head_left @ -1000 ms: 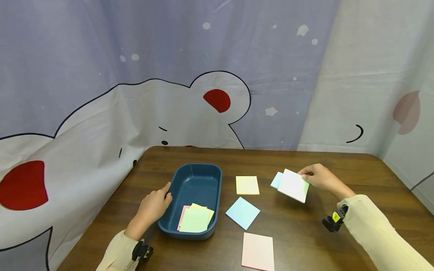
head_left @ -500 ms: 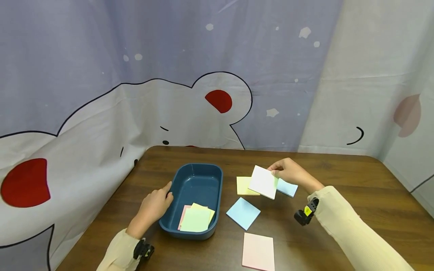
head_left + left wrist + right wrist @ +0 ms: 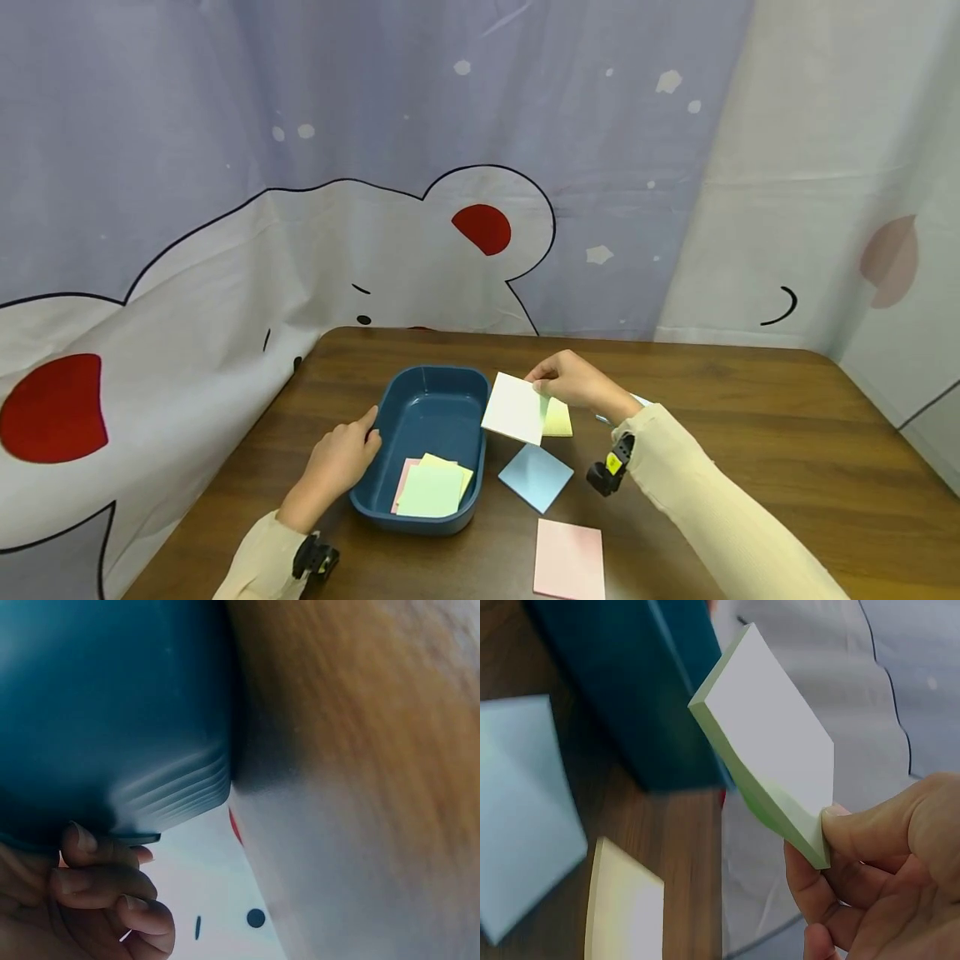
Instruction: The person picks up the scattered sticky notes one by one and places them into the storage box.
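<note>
My left hand (image 3: 339, 458) grips the left rim of a dark blue plastic bin (image 3: 435, 412); in the left wrist view, curled fingers (image 3: 112, 889) lie just below the rim. Between thumb and fingers of my right hand (image 3: 576, 385), a pale green sticky note pad (image 3: 772, 724) is pinched by one corner. It hangs tilted beside the bin's right rim, its white underside facing the camera. Inside the bin's near end, a light green pad (image 3: 430, 492) lies over a yellow pad (image 3: 465, 479) and a pink pad (image 3: 403, 479).
Right of the bin, a yellow pad (image 3: 558, 421), partly covered by the held one, a blue pad (image 3: 536, 478) and a pink pad (image 3: 568, 558) lie on the wooden table (image 3: 720, 467). Another light blue pad peeks out behind the right wrist. A printed curtain (image 3: 615, 167) hangs behind.
My right hand has carried the pale green pad leftward from the table's right side, past the yellow pad, to the bin's right rim. My left hand has stayed on the bin.
</note>
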A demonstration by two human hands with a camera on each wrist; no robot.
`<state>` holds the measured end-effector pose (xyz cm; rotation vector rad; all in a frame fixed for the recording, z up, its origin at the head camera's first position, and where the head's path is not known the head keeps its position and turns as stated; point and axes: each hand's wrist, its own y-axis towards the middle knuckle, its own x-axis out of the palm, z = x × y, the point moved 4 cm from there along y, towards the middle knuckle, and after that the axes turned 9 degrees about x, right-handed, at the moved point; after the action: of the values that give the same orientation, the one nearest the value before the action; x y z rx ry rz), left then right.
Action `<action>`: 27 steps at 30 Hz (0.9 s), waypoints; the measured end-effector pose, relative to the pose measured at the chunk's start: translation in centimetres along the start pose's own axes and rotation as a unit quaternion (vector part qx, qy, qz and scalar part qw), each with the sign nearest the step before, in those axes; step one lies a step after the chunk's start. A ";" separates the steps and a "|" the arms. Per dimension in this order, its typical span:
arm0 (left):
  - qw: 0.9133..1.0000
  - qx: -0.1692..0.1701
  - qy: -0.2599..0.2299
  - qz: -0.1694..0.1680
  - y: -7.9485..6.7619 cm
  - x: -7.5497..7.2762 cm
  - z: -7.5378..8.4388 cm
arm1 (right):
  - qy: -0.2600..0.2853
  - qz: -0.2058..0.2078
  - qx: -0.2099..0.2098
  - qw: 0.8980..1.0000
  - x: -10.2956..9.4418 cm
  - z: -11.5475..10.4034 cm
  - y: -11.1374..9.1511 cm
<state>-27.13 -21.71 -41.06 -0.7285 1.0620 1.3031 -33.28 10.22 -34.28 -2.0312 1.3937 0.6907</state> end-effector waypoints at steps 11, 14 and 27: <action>1.000 -0.013 0.003 -0.012 -0.1 0.3 -0.3 | 0.019 -0.026 -0.038 0.999 5.2 -4.1 1.5; 1.000 -0.009 0.005 -0.007 -0.1 0.3 -0.3 | 0.006 -0.027 -0.053 0.998 6.1 -4.8 1.7; 1.000 0.002 0.000 0.008 0.0 -0.1 -0.1 | -0.031 -0.053 -0.119 0.991 9.2 -6.3 1.9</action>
<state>-27.16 -21.82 -41.04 -0.7185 1.0721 1.3152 -31.54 -0.69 -36.56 -2.2268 1.2063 0.9024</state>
